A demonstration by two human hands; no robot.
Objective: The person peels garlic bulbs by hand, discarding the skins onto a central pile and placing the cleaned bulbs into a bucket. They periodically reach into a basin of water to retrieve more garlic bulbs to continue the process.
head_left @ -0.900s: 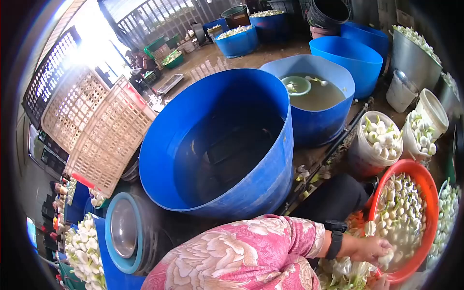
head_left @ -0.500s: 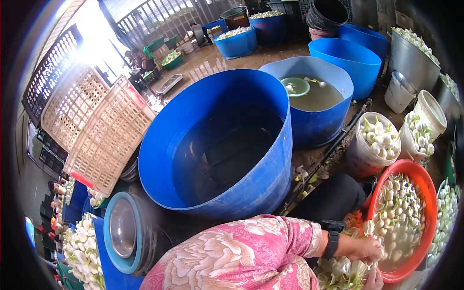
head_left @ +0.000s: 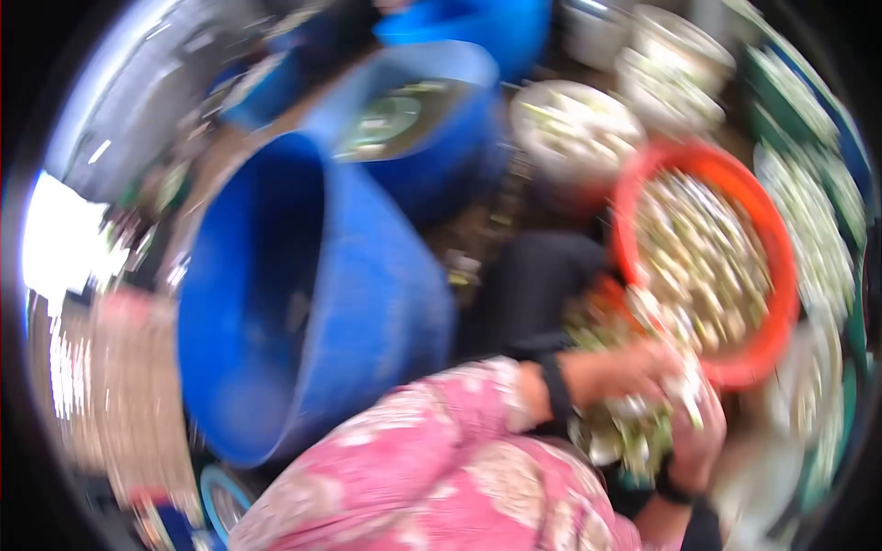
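Motion blurs the whole view. My left hand [head_left: 643, 369], with a black watch at the wrist, reaches in from the left, its fingers closed at a white bulb-like vegetable [head_left: 686, 390] with a greenish tip. My right hand [head_left: 700, 430], a dark band on its wrist, curls round the same piece from below and the right. Both hands are close together, left of and below the rim of an orange-red tub [head_left: 781, 303]. Many pale vegetables [head_left: 703, 262] with green tips lie in that tub. Beneath my hands is a heap of loose whitish-green leaves [head_left: 629, 436].
A large blue tub [head_left: 386, 266] stands to the left, with a second blue tub [head_left: 473, 151] holding water behind it. White buckets of vegetables [head_left: 579, 133] stand beyond the red tub. More pale vegetables [head_left: 804, 220] lie along the right. Pale plastic crates [head_left: 138, 386] are at far left.
My view has swung down and to the right, so the red tub and both hands sit further into the picture. My right hand and its wristband have come into fuller view.
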